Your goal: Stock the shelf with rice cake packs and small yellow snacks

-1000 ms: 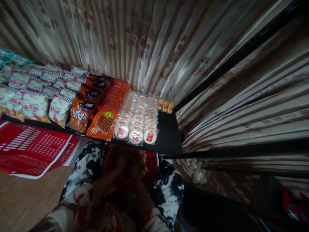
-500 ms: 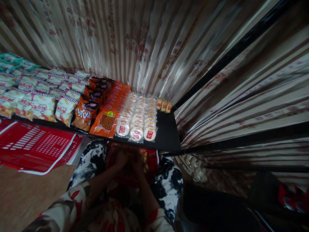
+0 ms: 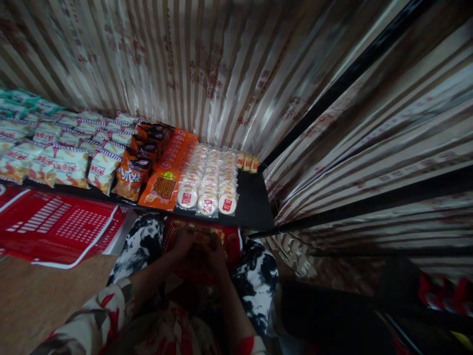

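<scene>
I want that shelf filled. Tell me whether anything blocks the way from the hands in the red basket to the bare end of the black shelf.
Nothing visible does. Both hands, left hand and right hand, are in the red basket just below the black shelf.

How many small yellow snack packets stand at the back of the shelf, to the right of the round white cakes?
3, side by side in a row at the shelf's back edge against the curtain: left one, middle one, right one. More may be hidden behind them.
</scene>
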`<action>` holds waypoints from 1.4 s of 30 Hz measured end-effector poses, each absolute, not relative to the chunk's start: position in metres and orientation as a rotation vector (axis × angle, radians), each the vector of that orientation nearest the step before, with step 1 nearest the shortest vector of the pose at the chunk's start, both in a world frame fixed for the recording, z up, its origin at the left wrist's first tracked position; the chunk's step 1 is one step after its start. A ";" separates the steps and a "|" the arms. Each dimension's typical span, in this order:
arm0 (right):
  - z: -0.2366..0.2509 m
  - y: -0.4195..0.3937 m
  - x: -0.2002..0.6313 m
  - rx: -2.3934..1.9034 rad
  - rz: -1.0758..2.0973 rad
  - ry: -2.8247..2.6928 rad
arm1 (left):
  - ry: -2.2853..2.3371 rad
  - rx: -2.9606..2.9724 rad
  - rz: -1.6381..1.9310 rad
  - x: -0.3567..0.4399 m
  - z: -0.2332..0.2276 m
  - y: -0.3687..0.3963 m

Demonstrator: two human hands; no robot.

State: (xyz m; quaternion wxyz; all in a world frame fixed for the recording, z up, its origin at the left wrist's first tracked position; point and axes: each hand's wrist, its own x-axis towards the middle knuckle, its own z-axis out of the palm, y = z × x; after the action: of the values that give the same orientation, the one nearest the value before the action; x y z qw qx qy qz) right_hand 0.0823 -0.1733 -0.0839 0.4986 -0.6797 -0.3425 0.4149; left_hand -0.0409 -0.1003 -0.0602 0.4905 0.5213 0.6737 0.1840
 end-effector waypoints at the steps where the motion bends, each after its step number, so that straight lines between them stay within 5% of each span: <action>1: -0.085 -0.174 0.084 -1.638 1.019 -0.766 | 1.642 1.264 0.447 -0.041 -0.058 -0.102; 42: -0.002 -0.164 0.125 -1.511 0.876 -0.513 | 1.087 1.092 0.605 -0.011 -0.005 -0.139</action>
State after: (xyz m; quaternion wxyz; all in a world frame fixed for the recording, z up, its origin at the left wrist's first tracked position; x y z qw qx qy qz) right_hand 0.1254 -0.1643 -0.0022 0.6135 -0.6556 -0.2225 0.3800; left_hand -0.0113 -0.1391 -0.0048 0.6766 0.4857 0.4835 0.2692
